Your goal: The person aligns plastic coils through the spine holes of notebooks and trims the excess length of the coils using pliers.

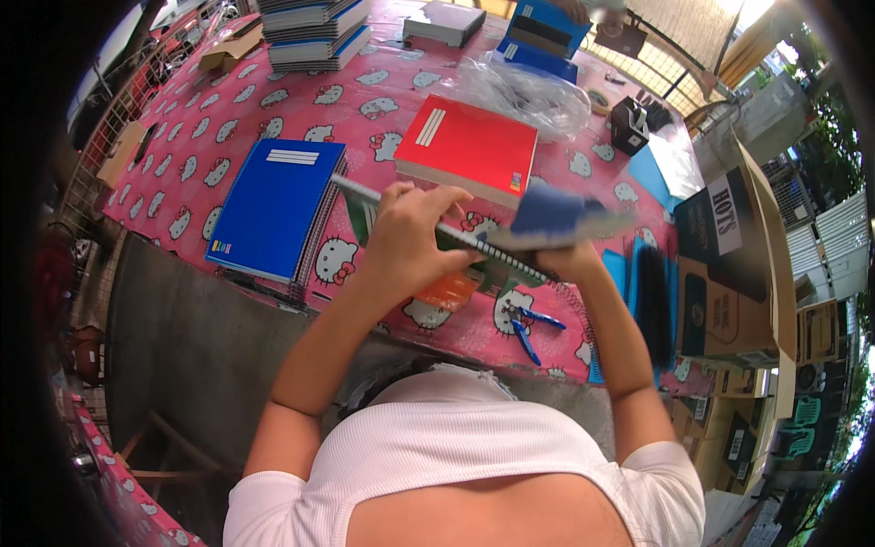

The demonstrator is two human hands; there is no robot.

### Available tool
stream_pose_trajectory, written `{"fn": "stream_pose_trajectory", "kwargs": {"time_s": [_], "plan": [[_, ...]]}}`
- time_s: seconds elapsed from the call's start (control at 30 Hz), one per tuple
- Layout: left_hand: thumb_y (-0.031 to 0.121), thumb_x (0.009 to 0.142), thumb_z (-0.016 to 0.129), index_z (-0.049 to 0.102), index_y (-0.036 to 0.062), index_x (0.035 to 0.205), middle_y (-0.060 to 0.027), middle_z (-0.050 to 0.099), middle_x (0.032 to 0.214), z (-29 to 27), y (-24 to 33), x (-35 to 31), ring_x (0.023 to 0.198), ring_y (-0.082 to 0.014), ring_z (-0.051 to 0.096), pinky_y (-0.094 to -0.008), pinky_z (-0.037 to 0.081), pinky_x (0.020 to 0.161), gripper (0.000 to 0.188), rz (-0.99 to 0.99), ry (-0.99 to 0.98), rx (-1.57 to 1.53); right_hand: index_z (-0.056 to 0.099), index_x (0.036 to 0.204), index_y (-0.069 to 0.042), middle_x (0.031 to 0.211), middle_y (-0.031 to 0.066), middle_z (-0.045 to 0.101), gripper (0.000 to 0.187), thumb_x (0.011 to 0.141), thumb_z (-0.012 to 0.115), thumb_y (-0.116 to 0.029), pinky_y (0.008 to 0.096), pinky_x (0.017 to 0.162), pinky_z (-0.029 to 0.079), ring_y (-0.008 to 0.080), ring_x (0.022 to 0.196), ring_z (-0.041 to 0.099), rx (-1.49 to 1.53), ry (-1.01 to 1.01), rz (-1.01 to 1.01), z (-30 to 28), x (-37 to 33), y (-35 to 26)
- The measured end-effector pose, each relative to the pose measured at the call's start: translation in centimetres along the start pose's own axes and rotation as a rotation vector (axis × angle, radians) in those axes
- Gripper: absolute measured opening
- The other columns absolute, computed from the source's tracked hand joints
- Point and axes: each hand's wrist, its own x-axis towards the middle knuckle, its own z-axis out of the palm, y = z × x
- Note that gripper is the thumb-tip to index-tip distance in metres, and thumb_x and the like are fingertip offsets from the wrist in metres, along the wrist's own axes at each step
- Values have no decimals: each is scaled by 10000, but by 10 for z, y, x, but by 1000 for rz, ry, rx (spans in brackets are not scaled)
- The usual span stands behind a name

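Observation:
Above the table's front edge I hold a notebook (365,193) with a white spiral binding along its upper edge and a dark green cover below. My left hand (410,232) is closed round it, thumb near the binding. At the binding's right end is my right hand (572,262), partly hidden behind a blurred blue, pale-edged piece (558,217), whose kind I cannot make out. A loose coil (572,305) trails below the right hand. Blue-handled pliers (529,335) lie spread on the cloth beneath. Beside them, partly under the notebook, shows an orange piece (448,290).
A blue notebook stack (273,205) lies at left, a red one (469,146) beyond my hands. Taller stacks (314,36) stand at the back, with plastic wrap (533,96) nearby. An open cardboard box (738,264) and black coils (652,301) are right. A person's hand (574,9) shows far back.

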Motion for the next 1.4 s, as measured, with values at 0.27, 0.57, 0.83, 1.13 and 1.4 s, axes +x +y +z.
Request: {"fn": "stream_pose_trajectory", "kwargs": {"time_s": [0.27,0.57,0.83,1.13,1.4], "plan": [[335,571,847,706,127,725,-10,651,775,-13,-13,-4,886,-204,586,-503,203,1095,296,-16,59,260,638,1092,-16,990,85,680,381,717,705,4,319,763,541,179,868,656,-683,146,-378,13,-2,26],[319,555,869,702,104,740,-15,652,726,-13,-18,0,779,-194,609,-480,258,1071,329,-13,138,278,640,1099,-32,1003,48,690,408,704,744,-17,284,818,514,144,884,642,-462,47,115,14,25,3],[336,564,873,700,94,727,-18,650,709,-11,-12,-5,766,-200,604,-491,256,1072,339,-8,95,238,645,1113,-71,988,130,694,488,648,775,-145,373,812,524,256,921,667,-403,35,134,13,25,27],[346,559,870,704,103,709,-13,640,682,-12,-11,0,790,-204,588,-492,252,1066,330,-33,67,227,632,1025,-68,907,123,686,481,578,797,-132,385,779,519,281,888,660,-542,134,73,22,30,10],[366,569,845,713,121,693,-17,655,716,-2,-3,14,824,-230,577,-495,251,1056,304,35,88,213,531,1075,-66,1006,145,578,369,722,627,-107,487,809,446,351,981,574,-1294,713,303,-26,-48,116]]}}
